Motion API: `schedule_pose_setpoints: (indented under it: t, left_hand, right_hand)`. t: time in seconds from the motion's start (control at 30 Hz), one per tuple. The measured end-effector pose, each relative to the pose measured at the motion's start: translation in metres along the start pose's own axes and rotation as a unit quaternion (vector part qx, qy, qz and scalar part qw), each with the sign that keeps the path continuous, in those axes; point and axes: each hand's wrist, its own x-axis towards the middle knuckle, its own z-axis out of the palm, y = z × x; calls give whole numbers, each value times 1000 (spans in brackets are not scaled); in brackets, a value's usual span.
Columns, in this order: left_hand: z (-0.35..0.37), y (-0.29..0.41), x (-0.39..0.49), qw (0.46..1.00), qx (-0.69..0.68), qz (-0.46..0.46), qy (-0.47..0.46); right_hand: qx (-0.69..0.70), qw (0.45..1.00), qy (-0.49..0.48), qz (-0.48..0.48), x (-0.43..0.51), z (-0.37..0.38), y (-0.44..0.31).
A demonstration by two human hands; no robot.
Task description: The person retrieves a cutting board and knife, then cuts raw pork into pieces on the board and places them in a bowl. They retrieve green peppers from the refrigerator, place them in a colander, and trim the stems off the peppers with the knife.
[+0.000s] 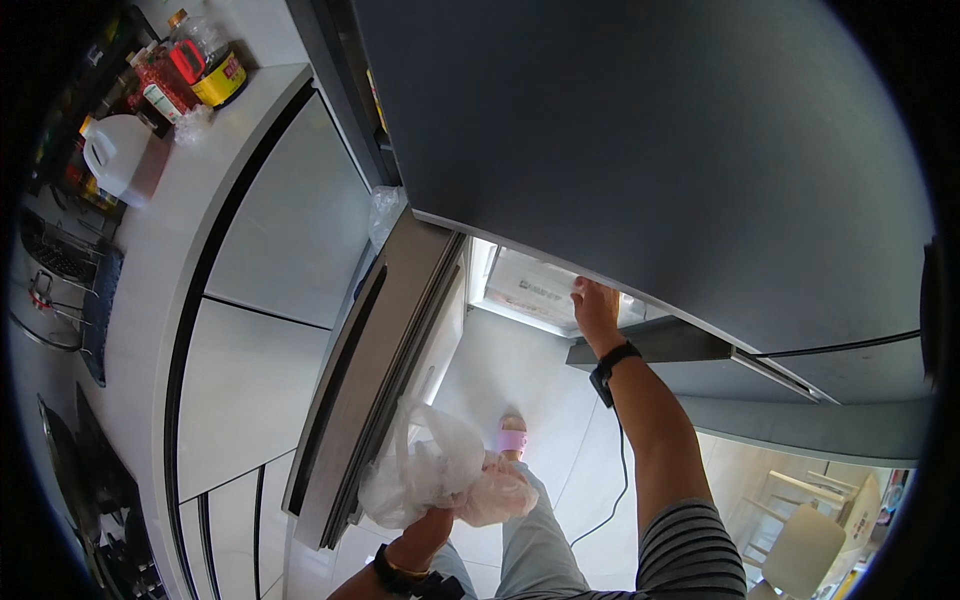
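Observation:
My left hand (424, 536) grips translucent plastic bags at the lower middle. One is a whitish bag (427, 465), and beside it hangs a pinkish bag (499, 491); their contents cannot be made out. My right hand (598, 311) reaches to a clear freezer drawer (529, 285) inside the lit lower compartment of a refrigerator. Its fingers are partly hidden by the lower edge of the dark upper door (637, 150), so their grip is unclear. The lower refrigerator door (375, 360) stands swung out on the left, close to the bags.
A white counter (187, 172) with drawers runs along the left, bearing a plastic jug (124, 157), bottles (214, 71) and a dish rack (67, 277). A cable (621, 472) hangs from my right wrist. Chairs (802, 544) stand at lower right. Another plastic bag (384, 214) sits beside the door.

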Motion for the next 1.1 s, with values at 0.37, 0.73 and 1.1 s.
schedule_pose_setpoints:
  t: [0.37, 0.73, 1.1]
  left_hand:
    - [84, 28, 102, 983, -151, 85, 55]
    - [130, -25, 289, 755, 440, 480, 82]
    - [127, -70, 361, 688, 515, 505, 82]
  right_hand:
    - [52, 995, -45, -78, -83, -29, -23]
    - [66, 991, -79, -81, -81, -37, -22]
    - [8, 972, -231, 42, -57, -74, 32]
